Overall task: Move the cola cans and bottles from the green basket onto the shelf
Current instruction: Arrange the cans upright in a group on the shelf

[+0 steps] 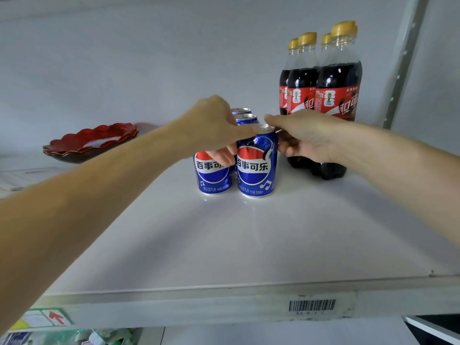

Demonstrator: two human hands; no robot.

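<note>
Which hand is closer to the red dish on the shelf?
Left. The left hand grips the blue cans in the middle of the shelf, to the right of the red dish and apart from it. The right hand lies further right still, beside the cola bottles.

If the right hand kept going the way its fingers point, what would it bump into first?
The right hand points leftward at the front right blue can, which its fingers already seem to touch. Past that can is the left hand; depth is hard to judge.

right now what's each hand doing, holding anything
Left hand: grips the front left can.
Right hand: fingers curled around the front right can.
</note>
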